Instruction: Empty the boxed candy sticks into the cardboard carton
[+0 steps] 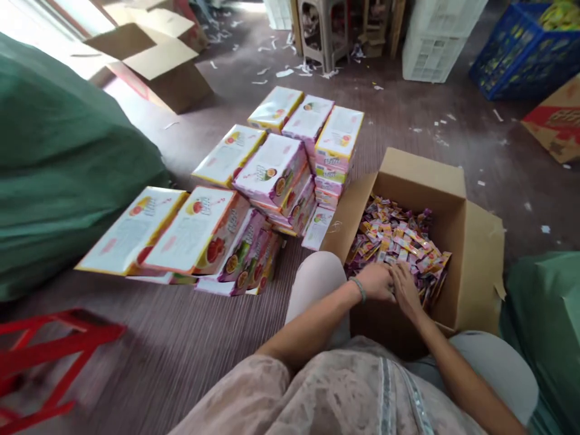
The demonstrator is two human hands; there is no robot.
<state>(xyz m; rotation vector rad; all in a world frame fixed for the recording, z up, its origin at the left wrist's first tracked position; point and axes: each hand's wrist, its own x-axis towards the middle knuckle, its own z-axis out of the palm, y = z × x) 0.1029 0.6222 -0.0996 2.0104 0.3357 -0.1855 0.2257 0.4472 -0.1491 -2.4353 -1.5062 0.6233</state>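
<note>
An open cardboard box stands between my knees, filled with a loose heap of small sachets in purple, orange, yellow and white. Over the near side of the heap, my left hand, with a bracelet at the wrist, has its fingers curled in. My right hand meets it there, fingers pressed together against the left fingertips. Whatever lies between the hands is hidden by them. To the left, stacks of printed fruit-picture cartons sit on the floor in rows.
Green sacks bulge at the left, with another sack at the right. A red stool is at lower left. Behind are an opened cardboard box, a grey stool, white crates and a blue crate. Paper scraps litter the floor.
</note>
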